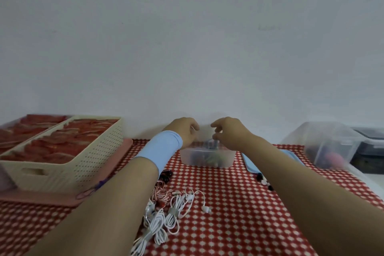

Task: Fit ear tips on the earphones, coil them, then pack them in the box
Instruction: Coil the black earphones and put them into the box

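Cream perforated plastic basket (pixel 87 151), left of the left hand (pixel 185 131), holds red items. Both hands hover over the translucent plastic box (pixel 207 158); the right hand (pixel 230 133) pinches something dark, perhaps earphones. Coiled white earphones (pixel 166 218) lie nearer the body. Left hand's grip unclear.

Red-and-white checked tablecloth (pixel 239 203), white earphones (pixel 176 208)

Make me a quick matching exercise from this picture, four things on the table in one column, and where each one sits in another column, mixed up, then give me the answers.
Things:
1. cream perforated basket
2. small translucent tub
3. white coiled earphones
4. large clear bin

Places:
A. far right of the table
B. near edge, between the forearms
C. left side, on a pink tray
D. centre, right under both hands

Pairs: 1-C, 2-D, 3-B, 4-A
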### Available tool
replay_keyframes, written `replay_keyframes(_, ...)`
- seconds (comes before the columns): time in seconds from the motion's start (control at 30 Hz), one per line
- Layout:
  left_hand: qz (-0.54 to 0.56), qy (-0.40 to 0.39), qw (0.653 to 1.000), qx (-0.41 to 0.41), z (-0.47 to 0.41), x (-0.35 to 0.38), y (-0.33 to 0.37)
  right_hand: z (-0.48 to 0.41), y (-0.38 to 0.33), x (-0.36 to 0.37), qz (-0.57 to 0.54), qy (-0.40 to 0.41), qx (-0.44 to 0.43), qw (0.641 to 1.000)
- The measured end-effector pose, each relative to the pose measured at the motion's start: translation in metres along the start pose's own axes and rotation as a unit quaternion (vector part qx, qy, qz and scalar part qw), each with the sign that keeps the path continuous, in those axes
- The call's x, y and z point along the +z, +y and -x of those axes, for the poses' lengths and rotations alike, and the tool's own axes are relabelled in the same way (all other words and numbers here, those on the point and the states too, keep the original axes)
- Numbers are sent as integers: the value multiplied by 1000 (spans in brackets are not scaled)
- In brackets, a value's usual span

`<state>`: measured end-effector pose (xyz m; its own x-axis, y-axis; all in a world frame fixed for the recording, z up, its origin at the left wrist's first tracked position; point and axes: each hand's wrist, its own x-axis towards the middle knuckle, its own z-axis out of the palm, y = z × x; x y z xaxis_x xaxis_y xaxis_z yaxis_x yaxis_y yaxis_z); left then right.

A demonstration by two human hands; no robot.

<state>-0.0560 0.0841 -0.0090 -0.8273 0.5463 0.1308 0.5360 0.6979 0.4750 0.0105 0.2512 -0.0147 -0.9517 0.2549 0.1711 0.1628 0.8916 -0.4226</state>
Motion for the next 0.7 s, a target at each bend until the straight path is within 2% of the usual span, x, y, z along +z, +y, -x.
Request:
replay_keyframes(0.1,-24,15,999,16,4,-5,-8,3,-7,-1,-14,28,-30,999)
replay_keyframes(0.23,18,17,1000,6,24,-16,-16,19,-23,-2,-36,35,-88,995)
replay_keyframes(0.33,4,-37,999,6,47,-24,-16,35,-40,0,-57,-43,-115,991)
replay_keyframes(0.43,-70,-78,994,-21,67,-28,-23,47,-57,13,-41,-124,-129,983)
replay_keyframes(0.57,-124,-93,986,-67,83,-29,-48,51,-80,39,18,-142,-130,981)
replay_keyframes(0.7,-151,-116,978,-87,91,-30,-69,45,-102,69,25,-186,-115,976)
